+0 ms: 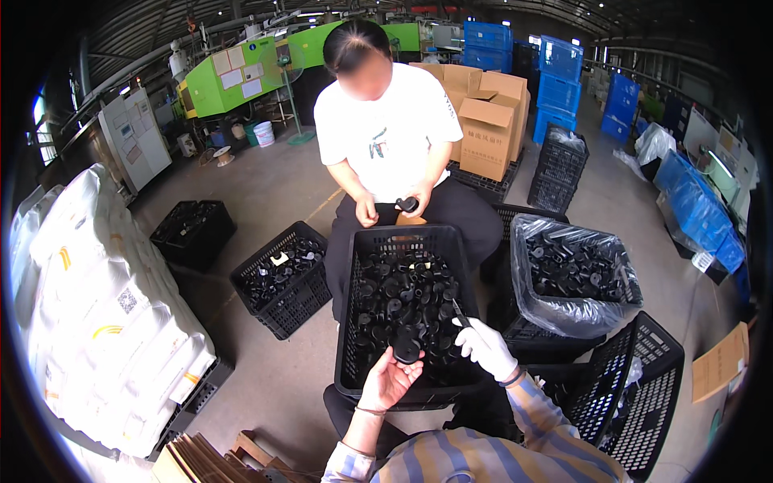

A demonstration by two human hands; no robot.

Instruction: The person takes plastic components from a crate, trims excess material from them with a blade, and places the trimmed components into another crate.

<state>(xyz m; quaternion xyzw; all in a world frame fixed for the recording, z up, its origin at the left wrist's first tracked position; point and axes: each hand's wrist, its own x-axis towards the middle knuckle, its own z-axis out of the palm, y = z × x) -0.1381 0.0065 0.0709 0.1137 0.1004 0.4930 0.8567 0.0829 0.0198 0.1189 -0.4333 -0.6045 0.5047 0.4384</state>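
Note:
My left hand (390,381), bare, is closed around a round black plastic part (406,348) above the near end of a black crate. In a white glove, my right hand (486,349) grips a slim knife (460,314), its blade pointing up and away from me. The knife and the part are apart. Beneath both hands stands the black crate (345,338), heaped with similar black plastic parts (403,294). Across it sits a co-worker (386,137) in a white T-shirt, one hand holding another black part (407,204).
A plastic-lined crate (576,310) of black parts stands to the right, near a tilted black crate (644,394). Another crate (282,315) is on the left, beside stacked white sacks (113,322). Cardboard boxes (487,137) and blue bins (558,80) stand behind the co-worker.

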